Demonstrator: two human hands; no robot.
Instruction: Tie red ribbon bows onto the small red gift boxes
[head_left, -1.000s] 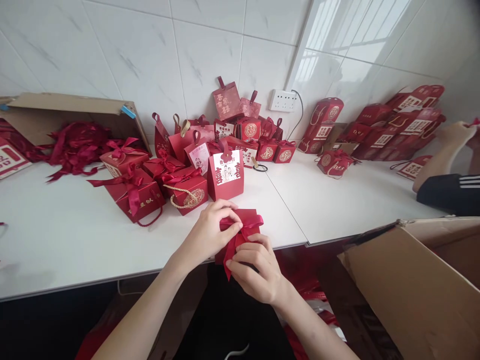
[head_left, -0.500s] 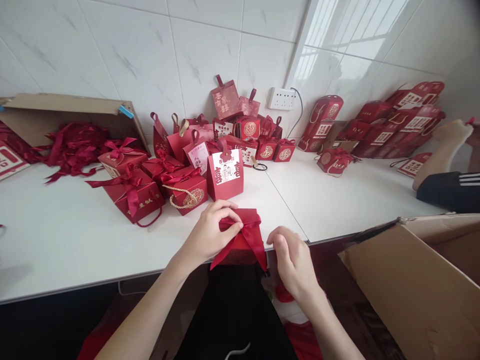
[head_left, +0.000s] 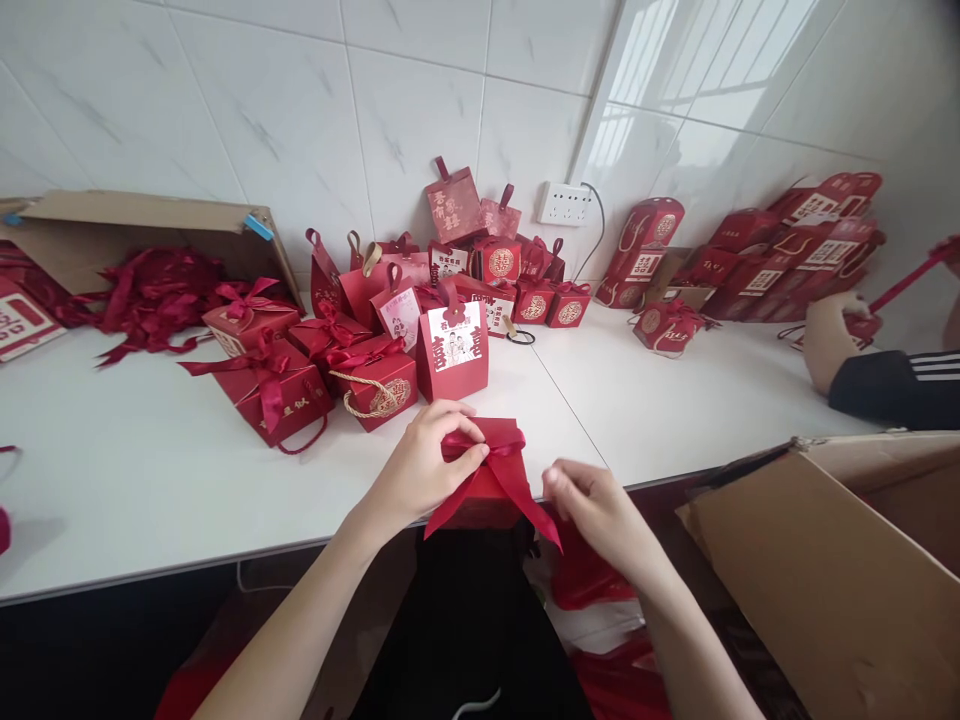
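A red box point(head_left: 491, 510) sits at the table's front edge, with a red ribbon bow point(head_left: 507, 470) on it whose two tails hang down the front. My left hand point(head_left: 442, 455) pinches the bow's knot and left loop between thumb and fingertips. To the right of the box is my right hand point(head_left: 589, 500), its fingers curled closed near the right ribbon tail; what they hold, if anything, is hidden. Just behind, a red gift box with a white label point(head_left: 456, 350) stands upright.
Red gift boxes point(head_left: 274, 395) crowd the back left beside a cardboard box point(head_left: 150, 210) of ribbons. More boxes point(head_left: 810, 250) are stacked at the right. Another person's hand point(head_left: 832, 335) is there. An open carton point(head_left: 825, 560) stands front right.
The right ribbon tail now spreads further right. My right hand has shifted slightly right and turned. The other person's hand has come down to the table, and a stretched ribbon shows there.
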